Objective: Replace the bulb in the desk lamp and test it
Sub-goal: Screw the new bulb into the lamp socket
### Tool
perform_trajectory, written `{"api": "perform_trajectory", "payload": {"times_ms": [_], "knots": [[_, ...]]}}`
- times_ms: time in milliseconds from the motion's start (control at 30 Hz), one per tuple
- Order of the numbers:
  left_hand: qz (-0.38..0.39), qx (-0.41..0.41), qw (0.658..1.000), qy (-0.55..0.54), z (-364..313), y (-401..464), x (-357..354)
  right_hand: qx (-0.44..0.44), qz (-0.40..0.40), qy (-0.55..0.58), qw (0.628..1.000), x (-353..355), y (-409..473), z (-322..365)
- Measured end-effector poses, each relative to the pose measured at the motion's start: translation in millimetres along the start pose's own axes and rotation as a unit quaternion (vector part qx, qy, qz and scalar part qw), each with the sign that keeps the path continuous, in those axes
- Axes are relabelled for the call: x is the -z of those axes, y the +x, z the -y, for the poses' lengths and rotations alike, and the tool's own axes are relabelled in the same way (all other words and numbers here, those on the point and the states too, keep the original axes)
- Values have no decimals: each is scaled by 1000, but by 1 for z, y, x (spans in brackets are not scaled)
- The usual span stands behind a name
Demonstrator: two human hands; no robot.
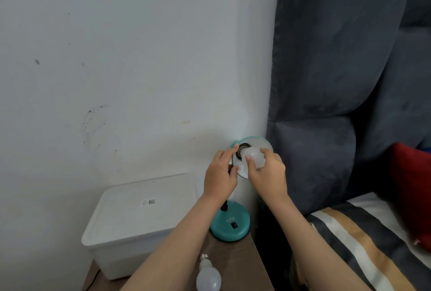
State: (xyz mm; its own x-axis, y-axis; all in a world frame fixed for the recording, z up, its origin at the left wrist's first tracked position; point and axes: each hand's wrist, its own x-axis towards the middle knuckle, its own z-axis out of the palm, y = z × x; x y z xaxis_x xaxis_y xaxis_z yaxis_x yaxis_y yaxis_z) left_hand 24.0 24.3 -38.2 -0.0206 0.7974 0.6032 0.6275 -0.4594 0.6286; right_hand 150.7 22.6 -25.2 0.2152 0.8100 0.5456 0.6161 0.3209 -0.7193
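A teal desk lamp stands on a small wooden table, its round base (229, 225) carrying a black switch (234, 225). Its teal shade (256, 142) tilts toward me with the socket showing inside. My right hand (268, 174) is shut on a white bulb (255, 156) whose base sits at the socket. My left hand (220, 175) grips the left rim of the shade. A second white bulb (208, 278) lies loose on the table near the front edge, screw base pointing away from me. Neither bulb is lit.
A white lidded plastic box (140, 218) takes up the left of the wooden table (254, 265). A black cable (93, 279) runs off the table's left. A white wall is behind. A grey padded headboard (326, 104) and a bed with striped bedding (363, 239) lie to the right.
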Motion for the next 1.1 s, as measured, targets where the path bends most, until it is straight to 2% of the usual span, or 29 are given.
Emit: {"api": "perform_trajectory", "payload": {"times_ms": [167, 300, 500, 667, 833, 1000, 1100], "knots": [[3, 0, 1000, -5, -1, -1, 0, 20, 28, -2, 999, 0, -1, -6], [2, 1, 1000, -4, -1, -1, -1, -42, 11, -3, 999, -3, 4, -9], [0, 2, 1000, -2, -1, -1, 1, 28, 23, 14, 999, -4, -4, -4], [3, 1, 1000, -4, -2, -2, 0, -25, 3, 21, 999, -3, -2, -5], [5, 2, 1000, -7, -1, -2, 1, 30, 23, 35, 999, -4, -5, -5], [4, 2, 1000, -7, -2, -3, 0, -13, 0, 27, 1000, -3, -3, -8], [1, 2, 1000, -7, -2, -3, 0, 7, 4, 38, 999, -5, -5, -6]]}}
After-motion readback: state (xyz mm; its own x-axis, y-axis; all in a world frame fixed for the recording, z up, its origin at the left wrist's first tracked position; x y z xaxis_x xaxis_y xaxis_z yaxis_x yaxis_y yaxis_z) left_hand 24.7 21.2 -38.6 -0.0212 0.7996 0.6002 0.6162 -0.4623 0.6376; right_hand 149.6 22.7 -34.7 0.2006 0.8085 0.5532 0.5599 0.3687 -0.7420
